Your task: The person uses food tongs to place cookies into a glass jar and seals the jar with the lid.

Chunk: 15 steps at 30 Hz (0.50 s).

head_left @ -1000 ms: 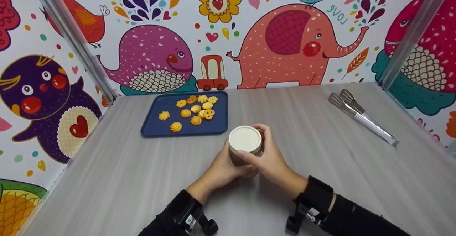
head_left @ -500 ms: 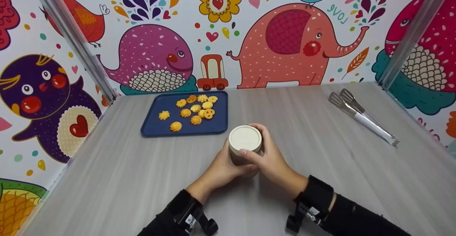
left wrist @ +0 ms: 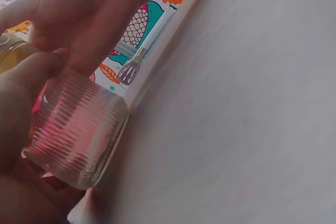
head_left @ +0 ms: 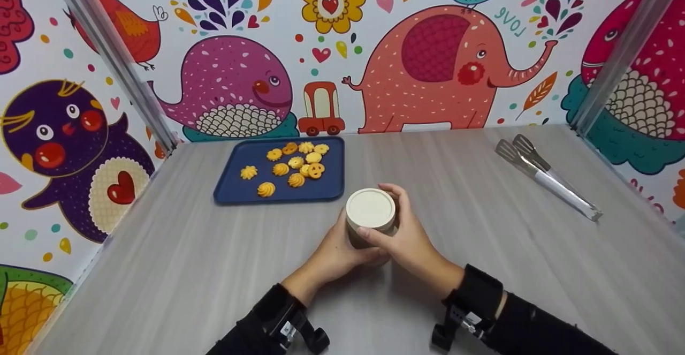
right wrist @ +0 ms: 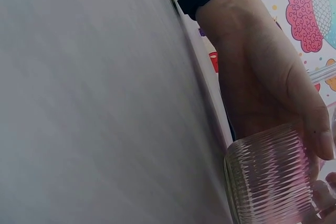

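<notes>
A ribbed clear jar (left wrist: pixel 79 129) with a cream round lid (head_left: pixel 370 209) stands upright on the table in front of the person. The left hand (head_left: pixel 337 250) grips the jar's lower body from the left, its thumb across the near side. Higher up, the right hand (head_left: pixel 409 237) holds the rim of the lid, thumb at the near edge and fingers around the far right side. In the right wrist view the ribbed jar wall (right wrist: pixel 270 177) shows below the palms. The lid sits on the jar; whether it is loose cannot be told.
A blue tray (head_left: pixel 227 186) with several cookies (head_left: pixel 296 180) lies at the back left, beyond the jar. Metal tongs (head_left: pixel 562 189) rest at the back right. Patterned walls border the table at the back and sides.
The right thumb and fingers have shifted slightly along the lid's rim. The whole head view has moved a little; tray and tongs lie as before.
</notes>
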Motion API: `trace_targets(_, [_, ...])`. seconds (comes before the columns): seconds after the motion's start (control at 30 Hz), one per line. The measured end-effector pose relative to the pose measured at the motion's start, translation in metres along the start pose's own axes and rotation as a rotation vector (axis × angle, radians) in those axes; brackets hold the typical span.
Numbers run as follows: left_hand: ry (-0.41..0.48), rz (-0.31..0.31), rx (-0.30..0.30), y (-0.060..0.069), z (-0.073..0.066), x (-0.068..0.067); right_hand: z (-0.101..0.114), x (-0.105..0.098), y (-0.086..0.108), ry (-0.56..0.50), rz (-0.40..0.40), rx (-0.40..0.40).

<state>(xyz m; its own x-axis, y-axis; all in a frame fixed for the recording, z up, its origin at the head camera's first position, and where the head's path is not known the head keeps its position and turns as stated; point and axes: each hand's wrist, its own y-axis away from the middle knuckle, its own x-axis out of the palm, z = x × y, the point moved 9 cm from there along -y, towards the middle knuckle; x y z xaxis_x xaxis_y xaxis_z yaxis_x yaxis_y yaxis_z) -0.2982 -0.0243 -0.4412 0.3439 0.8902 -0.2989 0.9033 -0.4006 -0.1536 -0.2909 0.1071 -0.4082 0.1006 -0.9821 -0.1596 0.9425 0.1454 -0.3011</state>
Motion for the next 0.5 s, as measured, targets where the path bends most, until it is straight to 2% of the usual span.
trace_targets(0.5, [0.028, -0.006, 0.001, -0.0003, 0.0004, 0.001, 0.0002, 0.0004, 0.0006, 0.031, 0.006, 0.011])
